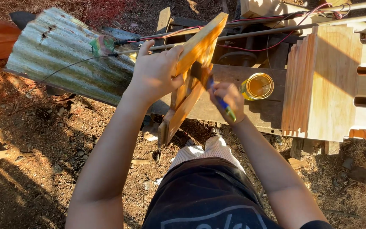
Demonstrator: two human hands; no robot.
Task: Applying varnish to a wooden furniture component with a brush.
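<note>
One wooden frame [195, 68] slants, long axis lower-left to upper-right, in left hand [155, 72].

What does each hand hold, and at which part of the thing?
The left hand holds a wooden frame by its upper side edge. The right hand holds a paintbrush by its blue and green handle, bristles on the frame.

- Left of the left hand [155, 72], the metal sheet [64, 55] and cables [119, 42] blocked the upper left.
- The tilted board [193, 68] stood between both hands.
- Right of the right hand [227, 97], the open can [257, 86] sat near; beyond it, stacked frames [318, 80] walled off the right.
- Bare dirt [30, 140] at lower left lay open.
</note>
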